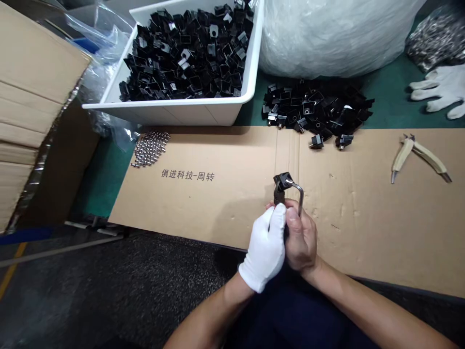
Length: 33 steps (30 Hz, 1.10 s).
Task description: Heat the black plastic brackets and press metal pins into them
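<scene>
My left hand (264, 245), in a white glove, is closed around a pair of dark pliers (279, 195); the handles are mostly hidden in the glove. At the jaws of the pliers sits a small black block-shaped part (282, 181). My bare right hand (302, 237) is closed on a bent metal hex key (301, 194), whose upper end curves over to a small silver piece on the black part. Both hands press close together above the cardboard sheet (232, 198).
A white bin (163, 103) full of black parts stands at the back, beside a heap of black parts (316, 106). Silver screws or pins (150, 148) lie left. Cream-handled cutters (417, 150), a white glove (441, 92) and a plastic bag (334, 39) are on the right side.
</scene>
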{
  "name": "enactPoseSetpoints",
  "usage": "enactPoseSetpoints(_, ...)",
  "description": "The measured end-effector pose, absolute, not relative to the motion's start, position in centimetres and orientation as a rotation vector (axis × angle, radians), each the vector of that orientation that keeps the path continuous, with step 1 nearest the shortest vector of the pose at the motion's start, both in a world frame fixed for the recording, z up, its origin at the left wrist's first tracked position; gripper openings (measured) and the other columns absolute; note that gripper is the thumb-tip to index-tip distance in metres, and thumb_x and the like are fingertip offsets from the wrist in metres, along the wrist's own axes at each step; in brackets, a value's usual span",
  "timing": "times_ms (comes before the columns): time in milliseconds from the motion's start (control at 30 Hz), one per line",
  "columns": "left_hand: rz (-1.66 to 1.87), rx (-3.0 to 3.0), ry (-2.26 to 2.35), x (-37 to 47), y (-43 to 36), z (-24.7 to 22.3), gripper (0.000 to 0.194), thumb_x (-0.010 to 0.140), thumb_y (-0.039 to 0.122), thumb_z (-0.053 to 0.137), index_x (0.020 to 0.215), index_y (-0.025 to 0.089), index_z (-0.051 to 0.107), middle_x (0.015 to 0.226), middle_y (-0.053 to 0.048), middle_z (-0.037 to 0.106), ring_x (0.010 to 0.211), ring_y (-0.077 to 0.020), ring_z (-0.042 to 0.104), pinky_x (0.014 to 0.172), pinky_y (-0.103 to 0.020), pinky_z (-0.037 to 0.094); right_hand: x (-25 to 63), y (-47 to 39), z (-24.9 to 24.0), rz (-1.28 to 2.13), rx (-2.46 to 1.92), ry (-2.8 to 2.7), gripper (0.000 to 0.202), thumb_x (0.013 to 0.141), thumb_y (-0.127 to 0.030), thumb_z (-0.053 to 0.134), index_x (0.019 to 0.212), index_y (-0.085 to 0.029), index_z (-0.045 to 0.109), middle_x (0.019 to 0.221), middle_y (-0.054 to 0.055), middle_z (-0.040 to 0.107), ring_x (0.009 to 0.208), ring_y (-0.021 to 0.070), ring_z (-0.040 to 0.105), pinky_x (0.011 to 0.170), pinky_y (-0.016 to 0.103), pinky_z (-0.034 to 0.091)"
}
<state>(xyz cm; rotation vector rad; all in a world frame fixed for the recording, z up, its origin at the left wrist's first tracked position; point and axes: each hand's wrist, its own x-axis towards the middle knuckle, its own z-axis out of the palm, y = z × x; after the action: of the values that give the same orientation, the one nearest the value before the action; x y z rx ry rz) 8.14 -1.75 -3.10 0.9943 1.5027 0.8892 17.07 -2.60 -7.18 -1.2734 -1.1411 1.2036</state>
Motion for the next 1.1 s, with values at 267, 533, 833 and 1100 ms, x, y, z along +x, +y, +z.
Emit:
enactPoseSetpoints(267, 0.909, 1.01, 1.463, 8.1, -2.9, -3.2, 0.039, 0.104, 0.048, 0.045, 0.085, 0.017, 0.06, 0.078, -0.002, 0.061, 0.07, -0.0139, 0.053, 0.066, -0.026, 0.045, 17.1, -3.2, -8.0, 1.235, -1.163, -1.083, 0.036, 0.106, -0.046, 0.041, 0.124, -0.027, 0.065, 0.116, 0.007, 0.071, 0.102, 0.0256, 0.067, 0.089, 0.039, 0.053)
enactPoseSetpoints(533, 0.873, 0.996, 1.389, 7.8, -2.9, -2.0, 0.043, 0.104, 0.051, 0.044, 0.078, 0.018, 0.052, 0.068, 0.001, 0.053, 0.06, -0.0105, 0.045, 0.058, -0.023, 0.04, 17.1, -3.9, -9.0, 1.392, -0.986, -1.009, 0.05, 0.105, -0.056, 0.028, 0.135, -0.029, 0.057, 0.119, 0.01, 0.069, 0.11, 0.0294, 0.067, 0.093, 0.044, 0.054)
enactPoseSetpoints(833, 0.72, 0.962, 1.192, 7.5, -2.3, -0.4, 0.055, 0.101, 0.062, 0.042, 0.071, 0.017, 0.051, 0.062, 0.0, 0.053, 0.053, -0.0103, 0.049, 0.052, -0.022, 0.042, 19.5, -3.1, -7.9, 1.358, -0.889, -1.251, 0.058, 0.104, -0.064, 0.026, 0.124, -0.026, 0.064, 0.103, 0.011, 0.066, 0.096, 0.0286, 0.067, 0.086, 0.044, 0.056)
enactPoseSetpoints(1100, 0.61, 0.77, 1.04, 7.6, -2.7, 0.1, 0.052, 0.101, 0.064, 0.042, 0.088, 0.016, 0.055, 0.061, 0.001, 0.055, 0.045, -0.0099, 0.051, 0.047, -0.022, 0.043, 22.6, -2.3, -8.9, 0.965, -0.932, -1.491, 0.049, 0.107, -0.059, 0.036, 0.114, -0.02, 0.064, 0.078, 0.002, 0.058, 0.062, 0.0159, 0.054, 0.055, 0.03, 0.045)
